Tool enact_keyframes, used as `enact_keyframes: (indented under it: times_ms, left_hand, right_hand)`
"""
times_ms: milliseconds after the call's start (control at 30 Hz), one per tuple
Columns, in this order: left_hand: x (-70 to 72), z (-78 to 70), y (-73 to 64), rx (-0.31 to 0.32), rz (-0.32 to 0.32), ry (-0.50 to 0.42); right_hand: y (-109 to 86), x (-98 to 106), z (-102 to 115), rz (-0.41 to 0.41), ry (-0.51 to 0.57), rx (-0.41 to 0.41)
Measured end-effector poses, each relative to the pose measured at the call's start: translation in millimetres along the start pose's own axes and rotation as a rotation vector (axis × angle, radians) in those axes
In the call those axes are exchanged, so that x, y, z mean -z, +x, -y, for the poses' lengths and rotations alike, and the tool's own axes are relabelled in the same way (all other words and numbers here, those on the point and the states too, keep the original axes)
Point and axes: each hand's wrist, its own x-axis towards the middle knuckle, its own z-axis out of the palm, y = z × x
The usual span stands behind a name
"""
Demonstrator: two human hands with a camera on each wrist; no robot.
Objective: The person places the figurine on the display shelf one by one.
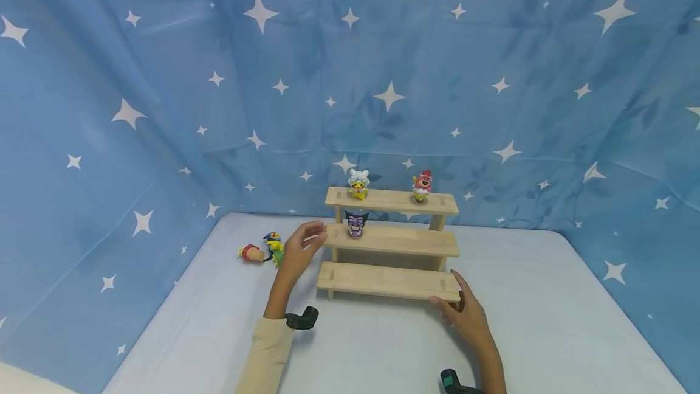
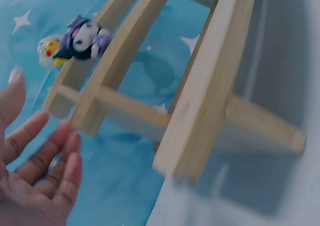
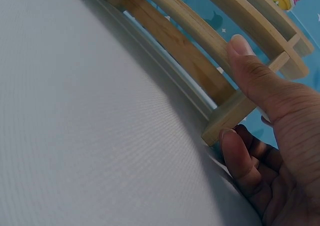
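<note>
This seems a small screened-off tabletop booth: a blue fabric curtain printed with white four-pointed stars [image 1: 437,72] encloses the back and both sides of a white, cloth-textured table with rounded far corners [image 1: 547,303], hiding whatever room lies beyond.

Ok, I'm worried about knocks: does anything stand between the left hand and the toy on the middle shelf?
Nothing visible does: between the left hand and the toy lies only a bare end of the middle shelf.
</note>
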Motion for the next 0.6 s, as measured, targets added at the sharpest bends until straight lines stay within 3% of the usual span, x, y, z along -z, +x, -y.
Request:
enact_keyframes:
  times_ms: [100,367,467,600]
  left_hand:
    - [13.2,9.3,-4.7,0.05,-0.06,0.057]
    - [49.7,31.4,-18.3,0.198,-0.24,0.322]
    - [55.0,39.0,-20.1,0.221,-0.239,0.377]
    - [55.8,48.2,-22.1,0.209,-0.188,0.467]
  right_hand:
    - [-0.4,-1.7,-0.9,-0.005,-0.005,0.004]
    - [0.0,-2.1,0.8,-0.019,-0.028,-0.01]
    - [-0.9,-1.6,2.2,-0.024,-0.041,-0.013]
    - [-1.4,-1.3,2.4,-0.025,-0.043,-0.01]
